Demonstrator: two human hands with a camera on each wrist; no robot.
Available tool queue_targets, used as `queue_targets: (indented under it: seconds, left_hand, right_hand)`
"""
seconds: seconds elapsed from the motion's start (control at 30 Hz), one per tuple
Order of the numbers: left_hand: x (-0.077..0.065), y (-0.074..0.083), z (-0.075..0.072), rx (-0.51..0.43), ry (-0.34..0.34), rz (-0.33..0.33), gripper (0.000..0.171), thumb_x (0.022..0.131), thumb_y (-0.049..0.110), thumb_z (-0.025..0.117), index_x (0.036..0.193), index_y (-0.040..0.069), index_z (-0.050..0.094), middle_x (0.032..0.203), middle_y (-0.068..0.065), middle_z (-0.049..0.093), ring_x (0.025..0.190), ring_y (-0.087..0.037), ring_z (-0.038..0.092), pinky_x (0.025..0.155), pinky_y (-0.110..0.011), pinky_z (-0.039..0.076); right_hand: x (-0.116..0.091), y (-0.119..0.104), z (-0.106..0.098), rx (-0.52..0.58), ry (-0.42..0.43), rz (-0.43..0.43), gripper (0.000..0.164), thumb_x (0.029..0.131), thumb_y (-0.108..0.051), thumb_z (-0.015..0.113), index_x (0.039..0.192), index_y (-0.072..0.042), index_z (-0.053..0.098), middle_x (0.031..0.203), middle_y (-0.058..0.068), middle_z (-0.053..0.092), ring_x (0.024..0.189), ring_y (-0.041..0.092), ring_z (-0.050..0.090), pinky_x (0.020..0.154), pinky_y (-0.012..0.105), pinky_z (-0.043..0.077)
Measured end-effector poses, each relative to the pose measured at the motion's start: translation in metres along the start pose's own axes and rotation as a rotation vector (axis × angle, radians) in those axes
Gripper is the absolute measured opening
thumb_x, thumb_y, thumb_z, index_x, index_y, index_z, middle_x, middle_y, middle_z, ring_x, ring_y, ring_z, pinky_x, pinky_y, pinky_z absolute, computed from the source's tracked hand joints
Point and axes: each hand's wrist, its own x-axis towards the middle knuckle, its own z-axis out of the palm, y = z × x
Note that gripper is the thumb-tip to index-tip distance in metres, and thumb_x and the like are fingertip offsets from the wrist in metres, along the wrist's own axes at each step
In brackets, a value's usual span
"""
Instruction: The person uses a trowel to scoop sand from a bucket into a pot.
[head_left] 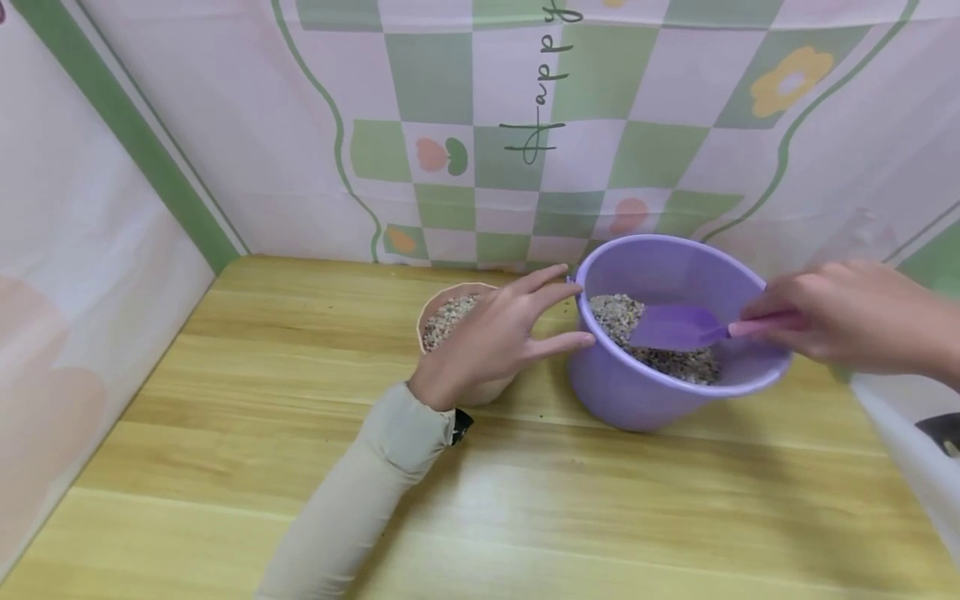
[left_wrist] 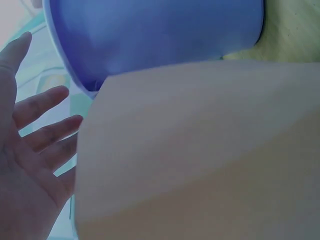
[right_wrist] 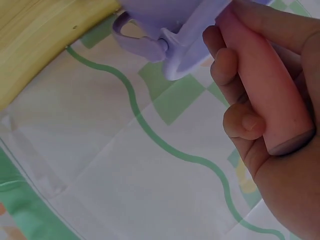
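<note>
Two hands work above one wooden table [head_left: 262, 375], where two containers stand side by side: one purple bucket [head_left: 630, 404] and, to its left, one smaller pale peach pot [head_left: 491, 392]. Each of the two holds gravel, one heap [head_left: 682, 365] lying in the bottom of the bucket and one fill [head_left: 447, 321] showing near the top of the pot. The right hand [head_left: 862, 317] grips one scoop [head_left: 675, 327], its fingers and thumb curled round the single pink handle [right_wrist: 270, 90]; the purple blade is inside the bucket, tilted down over the gravel. The left hand [head_left: 502, 329] is spread wide above the pot, its fingers and thumb extended towards the near side of the bucket's rim; whether they touch it I cannot tell. One beige sleeve [head_left: 360, 492] covers the left arm, with one black object [head_left: 462, 426] at its cuff. Behind the table hangs a checked cloth [head_left: 431, 75] bearing one word, "Happy", and one whole yellow flower [head_left: 772, 90] at the upper right.
</note>
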Motion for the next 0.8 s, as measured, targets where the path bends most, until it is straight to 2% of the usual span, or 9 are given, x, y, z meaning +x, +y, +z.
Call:
queue_targets:
  seconds: [0.03,0.1,0.27,0.47,0.67,0.8]
  left_hand:
    - [0.001,0.001,0.001,-0.002,-0.004,-0.002,0.063,0.093,0.062,0.057,0.143,0.024,0.055,0.156,-0.005,0.039,0.128,-0.024,0.055,0.106,-0.039,0.046]
    - [0.003,0.001,0.002,-0.006,-0.015,-0.002,0.065,0.091,0.064,0.057,0.143,0.025,0.055,0.157,-0.004,0.038,0.135,-0.025,0.048,0.108,-0.039,0.045]
    - [0.007,0.004,0.005,0.017,-0.02,0.019,0.067,0.088,0.064,0.062,0.141,0.023,0.058,0.156,-0.005,0.04,0.135,-0.023,0.048,0.107,-0.037,0.045]
    - [0.011,0.004,0.008,0.043,-0.016,0.046,0.066,0.087,0.061,0.066,0.137,0.018,0.06,0.153,-0.007,0.045,0.133,-0.02,0.051,0.105,-0.032,0.047]
    - [0.015,0.003,0.009,0.044,-0.009,0.063,0.064,0.085,0.06,0.069,0.132,0.017,0.062,0.148,-0.005,0.05,0.124,-0.015,0.057,0.098,-0.026,0.051]
    - [0.018,0.004,0.009,0.031,-0.013,0.059,0.064,0.083,0.06,0.071,0.127,0.014,0.063,0.144,-0.003,0.053,0.116,-0.012,0.059,0.094,-0.022,0.051]
  right_hand:
    - [-0.001,0.0,0.0,-0.003,-0.009,0.006,0.017,0.072,-0.024,0.089,0.085,-0.03,0.079,0.07,-0.028,0.062,0.056,-0.007,0.05,0.048,0.025,0.048]
    - [-0.001,0.0,0.0,-0.01,-0.026,0.015,0.017,0.073,-0.025,0.089,0.085,-0.031,0.079,0.071,-0.029,0.061,0.057,-0.007,0.05,0.048,0.026,0.047]
    - [-0.001,-0.001,0.0,-0.031,-0.092,0.013,0.013,0.079,-0.027,0.085,0.079,-0.035,0.075,0.067,-0.03,0.056,0.055,-0.007,0.046,0.046,0.024,0.043]
    - [0.002,-0.003,-0.003,-0.053,-0.174,0.036,0.024,0.084,-0.028,0.081,0.071,-0.04,0.065,0.06,-0.029,0.047,0.05,-0.006,0.04,0.045,0.021,0.038]
    - [0.005,-0.003,-0.011,-0.08,-0.207,0.036,0.018,0.08,-0.026,0.084,0.074,-0.033,0.069,0.061,-0.025,0.051,0.05,-0.004,0.042,0.046,0.022,0.042]
    - [0.01,-0.004,-0.015,-0.11,-0.229,0.016,0.014,0.076,-0.026,0.087,0.08,-0.03,0.074,0.069,-0.021,0.063,0.055,0.001,0.055,0.051,0.028,0.05]
